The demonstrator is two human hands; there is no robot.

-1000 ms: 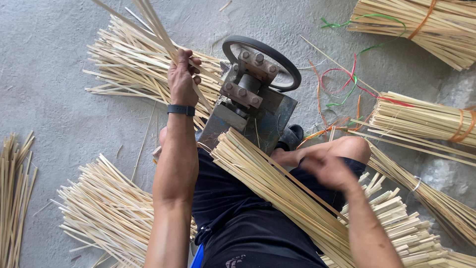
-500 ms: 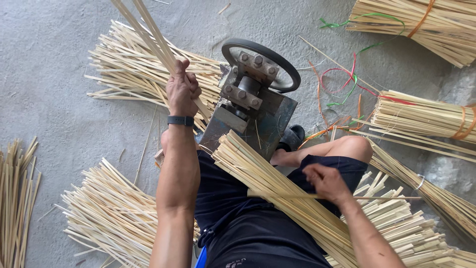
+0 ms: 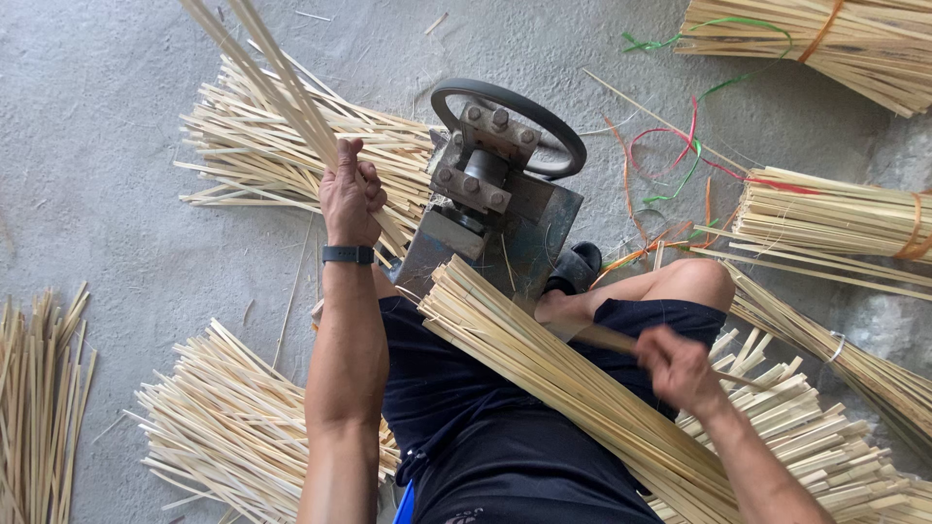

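My left hand (image 3: 349, 199) is raised over the floor to the left of the grey metal machine (image 3: 495, 209), its fingers clamped round a few long bamboo strips (image 3: 267, 82) that slant up and away to the far left, out of the top of the view. My right hand (image 3: 680, 369) sits low on the right, just beside my bent knee, with its fingers closed on a single thin strip (image 3: 607, 338) that points left toward the machine. A thick sheaf of strips (image 3: 553, 374) lies across my lap, its cut ends touching the near side of the machine. The machine's black wheel (image 3: 510, 126) is on its far side. Loose strips are heaped on the concrete floor (image 3: 107, 175) left of me, and tied bundles (image 3: 825, 218) lie on the right.
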